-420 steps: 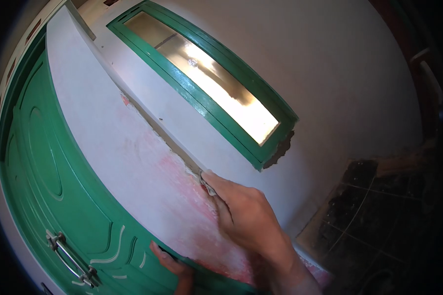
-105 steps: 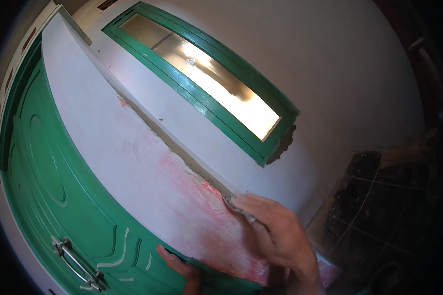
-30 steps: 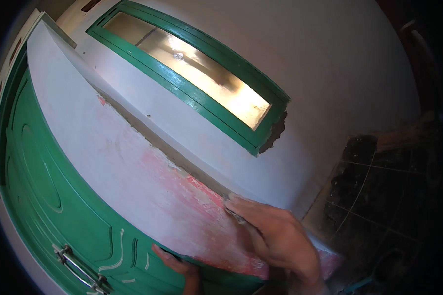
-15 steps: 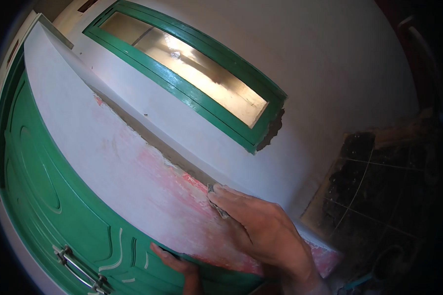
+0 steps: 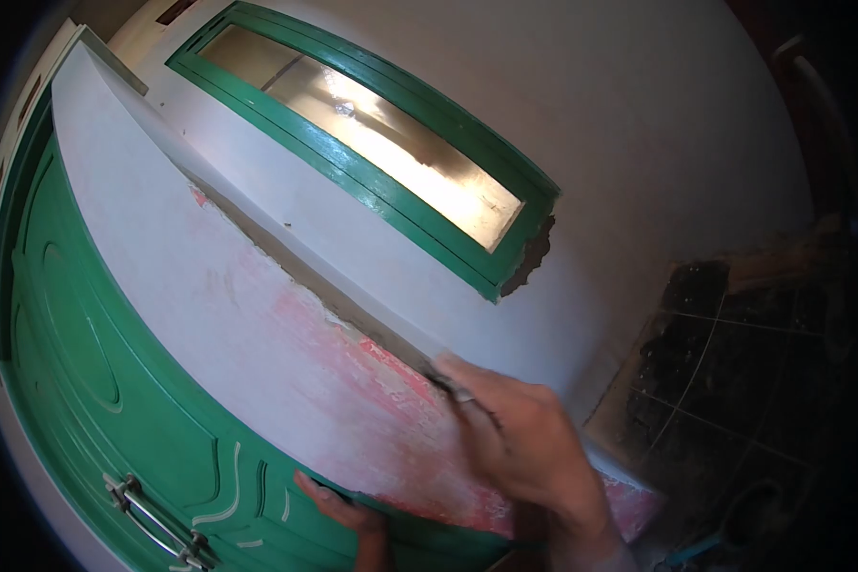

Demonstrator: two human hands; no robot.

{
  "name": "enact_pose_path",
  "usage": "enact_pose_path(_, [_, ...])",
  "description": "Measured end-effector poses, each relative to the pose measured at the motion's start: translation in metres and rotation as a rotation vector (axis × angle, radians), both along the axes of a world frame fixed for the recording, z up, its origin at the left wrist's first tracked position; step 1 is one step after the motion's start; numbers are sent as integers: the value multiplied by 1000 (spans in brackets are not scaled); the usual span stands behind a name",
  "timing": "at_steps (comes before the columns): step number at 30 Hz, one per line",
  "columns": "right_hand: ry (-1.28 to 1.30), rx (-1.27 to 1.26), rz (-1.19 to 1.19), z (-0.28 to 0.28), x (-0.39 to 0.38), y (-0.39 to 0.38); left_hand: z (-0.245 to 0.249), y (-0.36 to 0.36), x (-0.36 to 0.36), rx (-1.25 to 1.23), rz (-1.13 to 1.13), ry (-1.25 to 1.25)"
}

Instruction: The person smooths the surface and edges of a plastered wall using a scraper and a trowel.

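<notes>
My right hand (image 5: 529, 434), slightly blurred, is closed on a small grey folded piece that looks like sandpaper (image 5: 456, 389). It presses this against the chipped corner edge of the white wall strip (image 5: 210, 286), where red and pink patches (image 5: 396, 367) show through. Lower down, my left hand (image 5: 348, 512) lies with its fingers stretched out against the border between the wall strip and the green door (image 5: 76, 334). Nothing shows in that hand.
A green-framed window (image 5: 353, 191) is set in the adjoining wall, with broken plaster (image 5: 529, 257) at its near end. The door carries a metal handle (image 5: 153, 524). Dark floor tiles (image 5: 705, 353) lie at the right.
My right hand has slid a short way along the wall edge, to the right, with the grey piece in it. My left hand stays where it was.
</notes>
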State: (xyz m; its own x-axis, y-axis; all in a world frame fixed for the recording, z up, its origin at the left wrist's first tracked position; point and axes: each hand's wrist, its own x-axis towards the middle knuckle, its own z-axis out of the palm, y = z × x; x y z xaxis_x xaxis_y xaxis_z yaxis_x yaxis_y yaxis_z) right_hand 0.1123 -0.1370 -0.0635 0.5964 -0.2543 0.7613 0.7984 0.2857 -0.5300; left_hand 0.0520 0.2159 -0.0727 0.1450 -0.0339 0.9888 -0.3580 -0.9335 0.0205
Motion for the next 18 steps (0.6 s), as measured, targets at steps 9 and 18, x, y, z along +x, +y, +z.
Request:
enact_pose_path(9, [-55,-90,80,-13,-2,-10,-15,39,3,179,241,-97])
enact_pose_path(18, [-69,-117,121,-20,-1,-20,-9,19,1,95,178,-40])
